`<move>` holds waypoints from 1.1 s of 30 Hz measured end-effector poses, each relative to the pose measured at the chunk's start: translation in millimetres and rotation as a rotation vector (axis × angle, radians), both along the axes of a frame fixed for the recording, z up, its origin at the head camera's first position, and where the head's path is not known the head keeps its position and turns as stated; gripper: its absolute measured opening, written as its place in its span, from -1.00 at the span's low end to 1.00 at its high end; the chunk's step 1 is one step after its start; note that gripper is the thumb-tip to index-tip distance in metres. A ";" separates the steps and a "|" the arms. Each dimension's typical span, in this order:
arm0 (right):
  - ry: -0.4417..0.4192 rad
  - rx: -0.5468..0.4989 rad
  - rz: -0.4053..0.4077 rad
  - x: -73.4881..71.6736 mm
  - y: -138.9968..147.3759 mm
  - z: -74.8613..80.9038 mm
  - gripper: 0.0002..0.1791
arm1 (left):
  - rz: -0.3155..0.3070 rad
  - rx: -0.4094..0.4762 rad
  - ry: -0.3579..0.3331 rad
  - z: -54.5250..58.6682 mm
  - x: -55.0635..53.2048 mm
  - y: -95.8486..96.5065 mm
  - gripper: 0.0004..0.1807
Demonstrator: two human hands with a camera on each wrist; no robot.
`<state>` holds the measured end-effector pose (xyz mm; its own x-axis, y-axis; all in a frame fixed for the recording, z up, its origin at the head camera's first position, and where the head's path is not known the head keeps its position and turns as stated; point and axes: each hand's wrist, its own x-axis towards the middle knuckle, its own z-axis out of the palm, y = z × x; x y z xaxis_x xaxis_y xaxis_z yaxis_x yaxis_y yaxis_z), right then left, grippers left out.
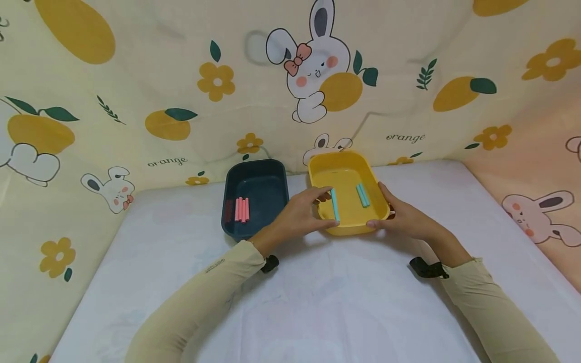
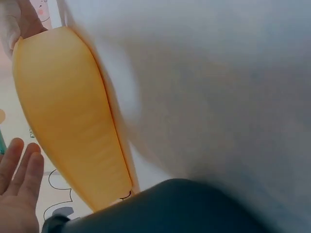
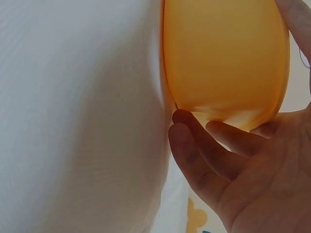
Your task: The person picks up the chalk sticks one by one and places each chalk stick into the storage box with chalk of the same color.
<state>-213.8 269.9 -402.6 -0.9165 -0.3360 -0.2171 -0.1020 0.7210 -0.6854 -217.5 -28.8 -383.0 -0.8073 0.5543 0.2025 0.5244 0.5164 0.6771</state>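
Observation:
A yellow tray (image 1: 341, 230) stands beside a dark blue tray (image 1: 265, 181) at the back of the table. Over the yellow tray's left side, my left hand (image 1: 297, 214) pinches a pale teal chalk stick (image 1: 335, 204) lengthwise between thumb and finger. Two more teal chalk sticks (image 1: 363, 195) lie together on that tray's floor at the right. My right hand (image 1: 406, 217) holds the front right corner of the yellow tray, thumb at the rim; its fingers (image 3: 192, 150) show against the outer wall in the right wrist view.
Three pink chalk sticks (image 1: 242, 209) lie side by side in the left half of the dark blue tray, next to a dark red patch (image 1: 229, 210) at the wall. A white cloth (image 1: 317, 292) covers the table. A printed fabric backdrop (image 1: 218, 121) rises right behind the trays.

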 end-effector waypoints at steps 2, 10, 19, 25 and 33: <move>0.003 -0.003 0.003 0.1 0.3 0.1 0.31 | -0.020 0.008 0.000 1.6 -2.4 4.0 -0.11; 0.009 0.010 0.001 -0.9 0.5 -0.4 0.30 | -0.039 -0.005 -0.064 -1.6 -13.7 17.0 -0.12; 0.002 -0.009 0.001 -0.7 1.1 0.3 0.30 | -0.054 -0.105 -0.105 -2.0 -26.1 34.2 -0.11; 0.004 -0.008 0.003 -0.8 0.1 1.0 0.30 | -0.020 -0.211 -0.064 -1.4 -30.6 48.8 -0.11; -0.004 -0.015 0.003 0.6 -1.0 -0.1 0.29 | 0.012 -0.275 -0.055 -2.4 -42.2 57.7 -0.11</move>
<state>-213.2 268.9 -402.7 -0.9145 -0.3424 -0.2154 -0.1018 0.7102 -0.6966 -259.7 28.9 -385.5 -0.8195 0.5731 0.0018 0.4839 0.6902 0.5380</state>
